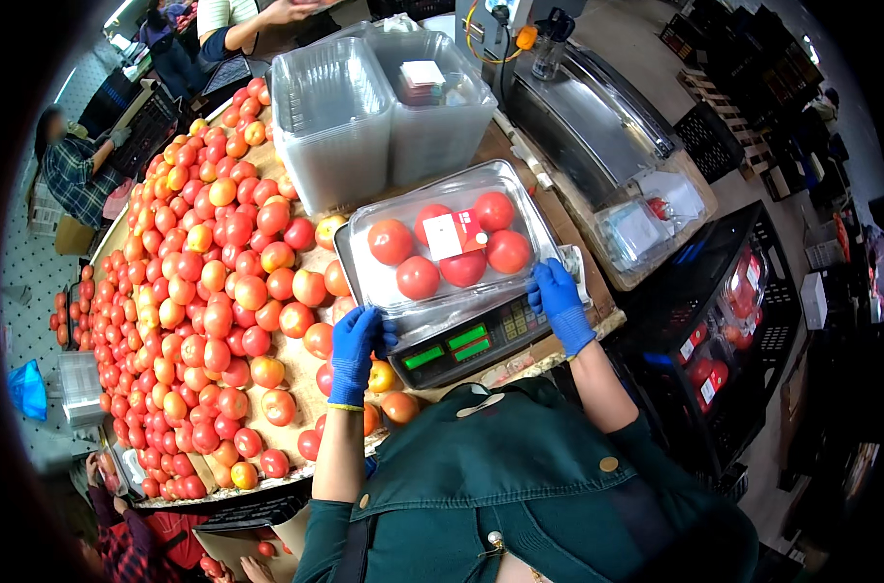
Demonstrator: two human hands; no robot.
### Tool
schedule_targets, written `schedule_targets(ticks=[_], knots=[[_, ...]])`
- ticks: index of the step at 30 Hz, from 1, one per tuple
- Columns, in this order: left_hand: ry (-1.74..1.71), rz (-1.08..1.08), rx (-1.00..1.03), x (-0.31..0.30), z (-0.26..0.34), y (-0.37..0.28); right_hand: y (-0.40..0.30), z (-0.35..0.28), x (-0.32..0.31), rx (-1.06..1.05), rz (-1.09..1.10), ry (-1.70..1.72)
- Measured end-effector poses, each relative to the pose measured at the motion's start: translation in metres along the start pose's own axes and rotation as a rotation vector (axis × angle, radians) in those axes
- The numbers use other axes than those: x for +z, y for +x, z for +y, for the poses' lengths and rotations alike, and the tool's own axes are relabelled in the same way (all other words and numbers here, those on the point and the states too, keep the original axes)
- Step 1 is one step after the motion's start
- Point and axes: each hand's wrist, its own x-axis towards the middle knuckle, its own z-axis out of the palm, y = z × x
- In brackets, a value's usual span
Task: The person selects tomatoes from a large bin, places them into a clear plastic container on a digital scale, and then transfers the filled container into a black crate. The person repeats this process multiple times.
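Observation:
A clear plastic clamshell box [384, 293] with several red tomatoes [507, 252] inside rests on the metal pan of a digital weighing scale [478, 341]. Across the tomatoes lies a red and white label [453, 233] bearing print. In a blue knitted glove, my left hand [357, 350] grips the box's near left corner, fingers curled over the rim. My right hand [560, 302], gloved the same way, pinches the near right corner. The scale's green displays are lit, and its keypad sits between my hands.
Loose tomatoes [216, 284] cover the table to the left. Stacked clear plastic boxes [333, 131] stand behind the scale, one holding label cards [421, 80]. At right are a metal-topped machine [595, 109] and a black crate [693, 350] with packed tomatoes. Other people work around the table.

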Motion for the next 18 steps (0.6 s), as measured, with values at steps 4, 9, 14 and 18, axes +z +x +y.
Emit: schedule_targets(ticks=[4, 9, 14, 18], knots=[[0.002, -0.140, -0.058, -0.011, -0.004, -0.004, -0.002, -0.001, -0.027, -0.033, -0.091, 0.051], [-0.027, -0.544, -0.418, 0.041, -0.041, -0.018, 0.011, 0.067, -0.125, -0.321, 0.325, -0.444], [0.270, -0.896, 0.043, 0.157, -0.130, 0.017, 0.019, 0.080, -0.125, -0.055, 0.084, -0.133], [0.096, -0.744, -0.052, 0.226, -0.183, 0.051, -0.042, 0.048, -0.121, -0.066, 0.062, -0.112]])
